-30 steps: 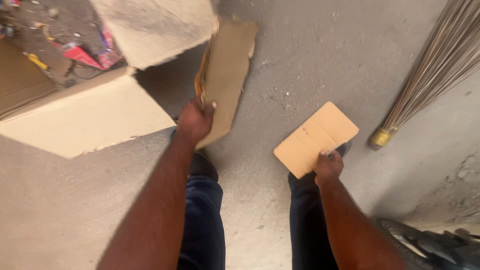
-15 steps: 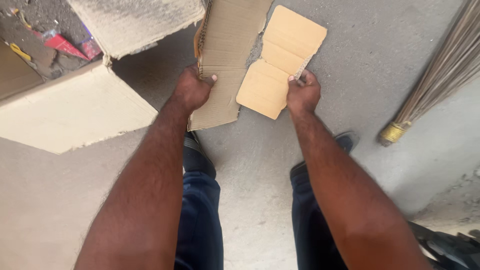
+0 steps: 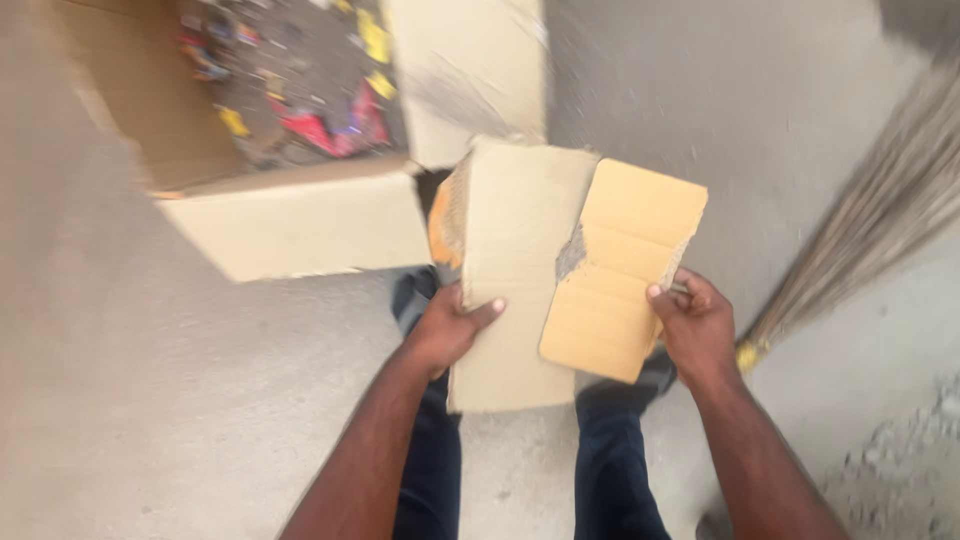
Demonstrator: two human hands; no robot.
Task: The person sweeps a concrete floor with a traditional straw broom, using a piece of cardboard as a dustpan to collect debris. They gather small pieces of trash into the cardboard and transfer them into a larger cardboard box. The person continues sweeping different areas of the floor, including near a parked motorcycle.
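Note:
My left hand [image 3: 452, 327] grips the left edge of a long brown cardboard piece [image 3: 515, 270], thumb across its face. My right hand [image 3: 695, 323] holds a smaller yellowish cardboard sheet [image 3: 620, 270] by its right edge. The small sheet overlaps the right side of the larger piece, and both are held flat in front of me above my legs. A torn grey patch shows where the two pieces meet.
An open cardboard box [image 3: 300, 215] with colourful scraps inside lies on the concrete floor [image 3: 150, 420] at the upper left, its flaps spread. A straw broom [image 3: 870, 230] leans at the right. Rough rubble sits at the bottom right corner.
My right hand brought the small sheet from my right side up against the larger piece. Both pieces now sit closer to me, and the view has swung toward the box.

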